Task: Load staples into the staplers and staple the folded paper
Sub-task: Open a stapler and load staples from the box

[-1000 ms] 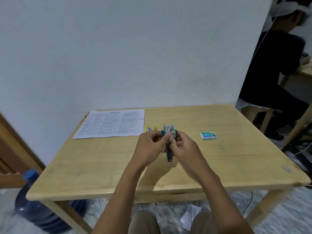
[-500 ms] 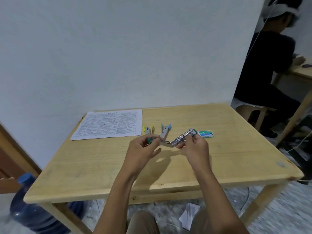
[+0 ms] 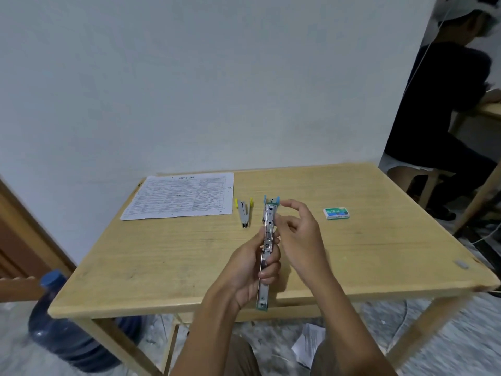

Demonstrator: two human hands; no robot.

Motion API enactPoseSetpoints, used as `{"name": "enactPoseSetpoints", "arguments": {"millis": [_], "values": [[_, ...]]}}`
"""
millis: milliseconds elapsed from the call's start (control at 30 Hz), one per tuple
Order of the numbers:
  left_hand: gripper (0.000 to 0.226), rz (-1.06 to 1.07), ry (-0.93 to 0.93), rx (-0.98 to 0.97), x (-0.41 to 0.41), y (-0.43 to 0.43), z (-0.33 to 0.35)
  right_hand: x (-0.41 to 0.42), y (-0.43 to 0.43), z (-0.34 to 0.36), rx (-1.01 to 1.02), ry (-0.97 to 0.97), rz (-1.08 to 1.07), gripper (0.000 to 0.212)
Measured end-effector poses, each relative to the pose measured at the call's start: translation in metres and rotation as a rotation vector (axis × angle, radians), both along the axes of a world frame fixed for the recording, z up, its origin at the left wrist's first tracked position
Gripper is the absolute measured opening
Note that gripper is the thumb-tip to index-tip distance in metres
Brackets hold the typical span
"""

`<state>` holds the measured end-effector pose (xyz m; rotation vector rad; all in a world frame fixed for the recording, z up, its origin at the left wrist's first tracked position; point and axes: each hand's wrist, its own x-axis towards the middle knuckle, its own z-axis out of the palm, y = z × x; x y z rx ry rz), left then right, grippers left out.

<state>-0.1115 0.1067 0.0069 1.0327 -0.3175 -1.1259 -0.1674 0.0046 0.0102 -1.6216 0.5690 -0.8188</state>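
My left hand (image 3: 252, 270) grips a green stapler (image 3: 267, 248) that is swung fully open into one long metal strip, pointing away from me above the table. My right hand (image 3: 298, 234) hovers just right of its far half, fingers loosely curled, thumb and forefinger close together; whether they hold staples I cannot tell. A yellow stapler (image 3: 244, 213) lies open on the wooden table (image 3: 162, 261). A blue stapler (image 3: 271, 199) lies behind the held one, mostly hidden. A green staple box (image 3: 336, 213) sits to the right. Printed paper (image 3: 181, 195) lies at the back left.
A white wall rises right behind the table. Another person in dark clothes (image 3: 444, 109) sits at a second table on the right. A blue water bottle (image 3: 62, 329) stands on the floor at the left, and crumpled paper (image 3: 309, 346) lies under the table.
The green stapler has gone from partly open and slanted to fully unfolded, pointing straight away. My left hand now holds it alone; my right hand has let go and hovers beside it.
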Motion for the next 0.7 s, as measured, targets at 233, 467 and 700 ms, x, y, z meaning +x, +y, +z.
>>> {"name": "enactPoseSetpoints", "arguments": {"millis": [233, 467, 700], "values": [[0.041, 0.044, 0.073, -0.096, -0.004, -0.001, 0.0, -0.008, 0.003, -0.011, -0.446, -0.014, -0.084, 0.024], [0.035, 0.052, -0.047, -0.113, 0.001, 0.004, 0.008, -0.007, -0.001, -0.004, -0.535, -0.013, -0.064, 0.022], [0.036, 0.124, -0.078, -0.081, 0.003, 0.0, 0.013, -0.003, 0.0, -0.004, -0.566, -0.043, -0.058, 0.012]]}}
